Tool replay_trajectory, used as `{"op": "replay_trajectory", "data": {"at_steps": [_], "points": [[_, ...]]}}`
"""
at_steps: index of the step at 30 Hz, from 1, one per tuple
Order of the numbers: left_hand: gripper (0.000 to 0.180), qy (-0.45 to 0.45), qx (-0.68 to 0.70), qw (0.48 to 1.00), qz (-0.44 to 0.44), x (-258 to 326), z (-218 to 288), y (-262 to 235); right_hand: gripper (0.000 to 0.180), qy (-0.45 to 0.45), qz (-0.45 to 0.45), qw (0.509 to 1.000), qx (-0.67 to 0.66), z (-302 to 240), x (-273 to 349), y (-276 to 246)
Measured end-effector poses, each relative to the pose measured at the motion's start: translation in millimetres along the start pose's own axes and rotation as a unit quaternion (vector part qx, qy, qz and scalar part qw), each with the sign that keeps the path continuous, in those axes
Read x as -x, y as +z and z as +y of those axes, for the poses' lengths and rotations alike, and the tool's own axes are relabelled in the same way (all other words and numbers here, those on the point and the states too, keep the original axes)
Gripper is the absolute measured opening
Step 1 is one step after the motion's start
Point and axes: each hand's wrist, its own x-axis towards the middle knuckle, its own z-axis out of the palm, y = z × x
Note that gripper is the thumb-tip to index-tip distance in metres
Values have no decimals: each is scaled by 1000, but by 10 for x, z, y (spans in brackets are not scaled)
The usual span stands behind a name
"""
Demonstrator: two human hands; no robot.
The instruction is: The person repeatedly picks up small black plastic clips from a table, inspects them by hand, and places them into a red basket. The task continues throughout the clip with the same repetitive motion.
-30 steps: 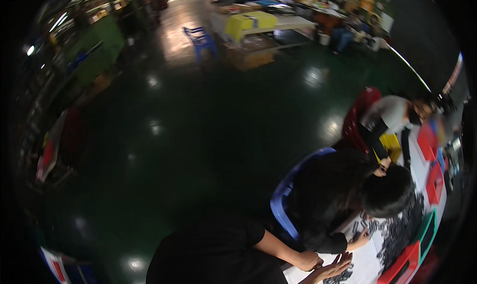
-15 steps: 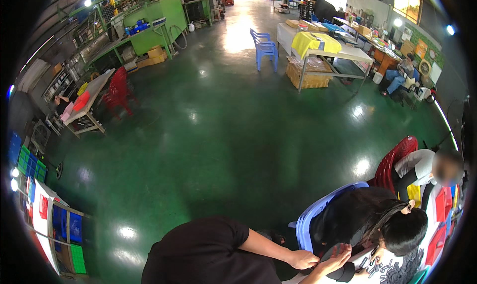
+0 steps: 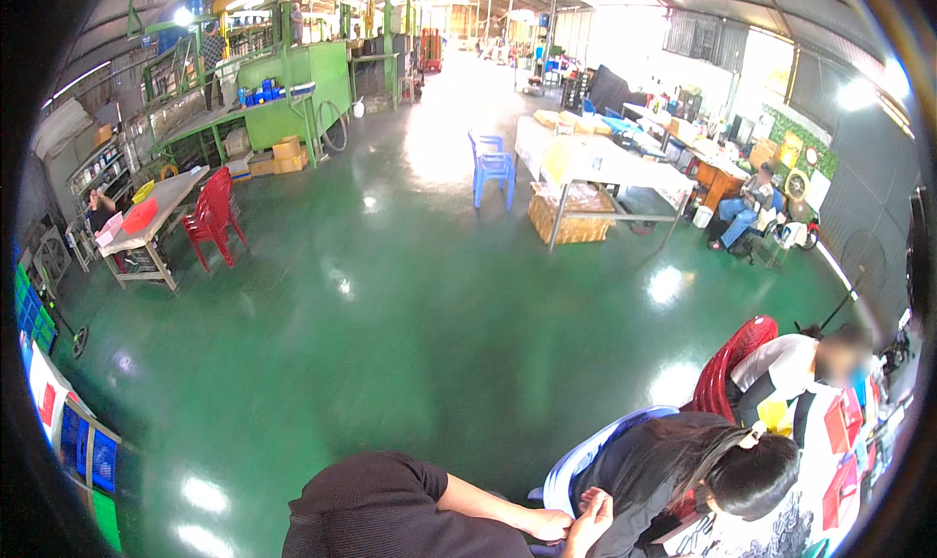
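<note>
At the bottom edge, my left hand point(image 3: 551, 526) reaches in from a black sleeve, its fingers closed against the base of my right hand. What it grips, if anything, is hidden. My right hand point(image 3: 591, 521) is turned up beside it with loosely bent fingers, and nothing shows in its palm. Just to the right a co-worker in black point(image 3: 644, 475) sits bent over on a blue chair point(image 3: 576, 465). Beyond that person's head, small black pieces point(image 3: 771, 537) lie scattered on a white tabletop.
A second person point(image 3: 781, 363) sits by a red chair point(image 3: 732, 363), near red bins point(image 3: 841, 423). Farther off are a blue chair point(image 3: 493, 171), a large worktable point(image 3: 639, 175), and red chairs point(image 3: 213, 221) beside a left-hand table point(image 3: 166, 207). Crates point(image 3: 73, 441) stand lower left.
My view has tilted up, showing more of the far hall. My hands have shifted left in the picture; my right hand's fingers, stretched out before, are now bent.
</note>
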Motion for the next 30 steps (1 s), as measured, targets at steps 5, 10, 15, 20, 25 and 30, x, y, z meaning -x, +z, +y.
{"op": "replay_trajectory", "data": {"at_steps": [5,10,15,20,25,30], "points": [[19,-39,-129,991,-13,33,190,-353,27,25,-60,998,24,-114,-171,155],[26,11,-173,984,35,-74,-454,-418,28,-7,-194,978,79,-554,-276,326],[21,47,-241,967,73,40,-798,-497,28,22,-251,968,24,-513,-199,544],[19,-3,-178,973,150,381,-431,-608,45,38,-338,920,196,-612,-95,624],[21,-29,-148,967,204,686,-354,-543,44,8,-403,909,109,-417,27,668],[21,106,-80,966,221,1002,-500,-517,43,-54,-387,917,82,-481,289,875]]}}
